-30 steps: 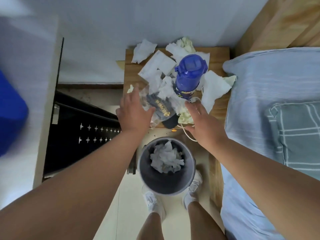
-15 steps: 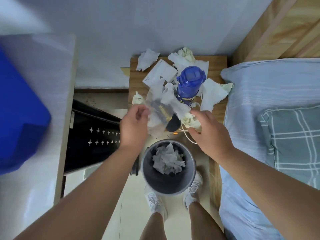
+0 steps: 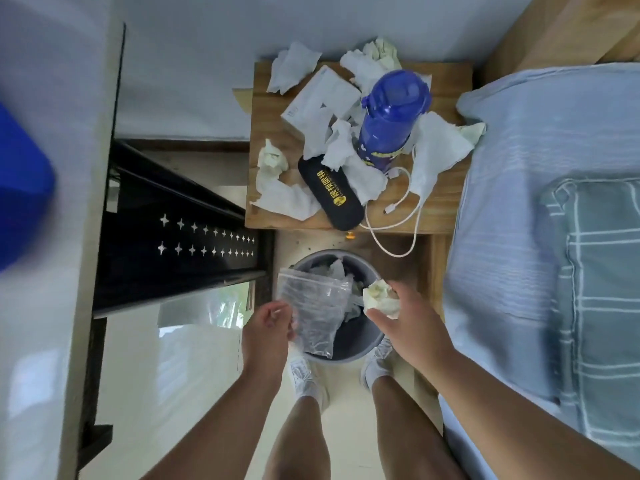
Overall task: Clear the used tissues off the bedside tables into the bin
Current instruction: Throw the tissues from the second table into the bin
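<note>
Currently, the left hand (image 3: 266, 329) is pinching a clear zip-seal plastic bag (image 3: 317, 306) and the right hand (image 3: 410, 327) is clutching a crumpled pale tissue (image 3: 379, 299) above the round grey bin (image 3: 360, 342), a rim-side release likely risking a miss.

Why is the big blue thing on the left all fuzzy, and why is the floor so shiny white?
Head view: the blue shape at the left edge is smeared, too blurred to identify; head view: the glossy floor throws back bright glare; head view: the bedside table in the middle looks sharp.
</note>
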The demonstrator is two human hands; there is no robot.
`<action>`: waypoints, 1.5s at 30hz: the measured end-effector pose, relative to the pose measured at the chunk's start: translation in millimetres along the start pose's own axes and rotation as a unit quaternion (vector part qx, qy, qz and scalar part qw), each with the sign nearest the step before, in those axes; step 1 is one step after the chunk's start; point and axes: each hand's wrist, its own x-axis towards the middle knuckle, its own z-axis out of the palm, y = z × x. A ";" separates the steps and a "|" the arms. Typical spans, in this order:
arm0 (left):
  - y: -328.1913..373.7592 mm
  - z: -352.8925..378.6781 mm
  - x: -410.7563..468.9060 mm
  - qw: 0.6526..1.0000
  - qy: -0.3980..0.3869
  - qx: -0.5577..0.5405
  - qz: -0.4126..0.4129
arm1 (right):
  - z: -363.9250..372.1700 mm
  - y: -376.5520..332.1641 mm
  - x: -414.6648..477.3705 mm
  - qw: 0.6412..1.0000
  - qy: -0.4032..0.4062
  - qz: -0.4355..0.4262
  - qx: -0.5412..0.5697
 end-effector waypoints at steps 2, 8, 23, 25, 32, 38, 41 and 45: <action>-11.1 6.6 10.7 1.000 -0.007 0.002 -0.011 | 10.5 7.6 6.9 1.000 -0.017 0.019 -0.009; -25.7 26.6 25.3 0.993 -0.065 0.091 -0.026 | 21.2 10.3 19.0 0.996 -0.067 0.051 -0.019; 89.0 20.9 14.4 0.976 -0.008 0.125 0.177 | -95.0 -36.2 28.2 0.994 0.101 -0.026 0.023; 113.6 22.7 22.1 0.964 0.003 0.150 0.219 | -115.0 -47.3 40.6 0.987 0.144 -0.061 0.028; 157.3 37.1 40.8 0.921 0.064 0.295 0.247 | -150.2 -74.5 96.2 0.970 0.216 -0.103 -0.050; 156.5 53.0 51.2 0.949 0.040 0.213 0.231 | -143.0 -79.1 127.5 0.988 0.125 -0.022 -0.083; 156.6 54.4 48.5 0.956 0.037 0.180 0.227 | -134.3 -77.3 134.3 0.991 0.131 0.004 -0.038; 157.5 50.5 45.5 0.962 0.042 0.161 0.216 | -126.8 -70.8 138.1 0.984 0.180 0.012 0.005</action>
